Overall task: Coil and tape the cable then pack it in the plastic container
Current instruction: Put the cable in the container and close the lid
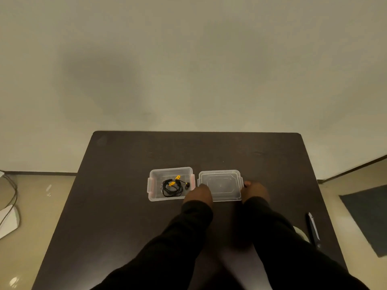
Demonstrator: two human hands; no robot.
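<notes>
A clear plastic container (154, 192) with pink side clips stands on the dark table. Inside it lies the coiled black cable (171, 187) with yellow tape pieces on it. The clear lid (221, 183) lies flat just right of the container. My left hand (199, 194) rests at the lid's near left corner, fingers bent onto its edge. My right hand (254, 190) touches the lid's right edge. Both hands appear to grip the lid, though the fingertips are hard to make out.
A dark pen-like tool (313, 229) lies near the table's right edge, beside a roll of tape (301, 233) partly hidden by my right sleeve. A wall stands beyond the table's far edge. A dark mat (368, 218) lies on the floor at right, and white cables (9, 206) at left.
</notes>
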